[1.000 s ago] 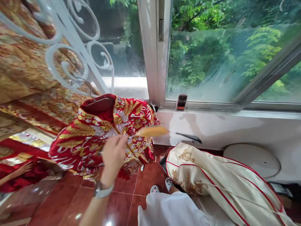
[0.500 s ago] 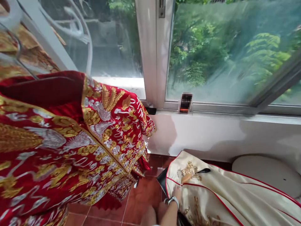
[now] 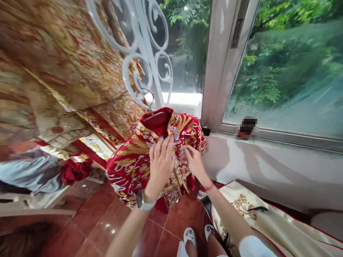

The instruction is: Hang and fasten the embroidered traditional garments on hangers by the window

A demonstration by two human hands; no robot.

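A red jacket (image 3: 134, 157) with gold and silver embroidery hangs on a hanger (image 3: 150, 101) from a white scrolled metal stand. My left hand (image 3: 162, 160), with a watch at the wrist, lies over its chest, fingers stretched out near the collar opening. Beside it, my right hand (image 3: 194, 162) is at the other front panel, fingers bent together close to the front edge. What those fingers hold, if anything, is hidden. A red cord circles my right wrist.
Cream fabric (image 3: 284, 221) with red piping lies at the lower right, bearing gold ornaments (image 3: 242, 205) and a slim black object (image 3: 258, 208). The scrolled stand (image 3: 146, 39) rises before the window. At left, a person's grey sleeve (image 3: 32, 171) shows near white furniture.
My left hand has gone from the cream fabric to the jacket's chest. My right hand has come into view there too. The view has swung left, and the jacket appears smaller.
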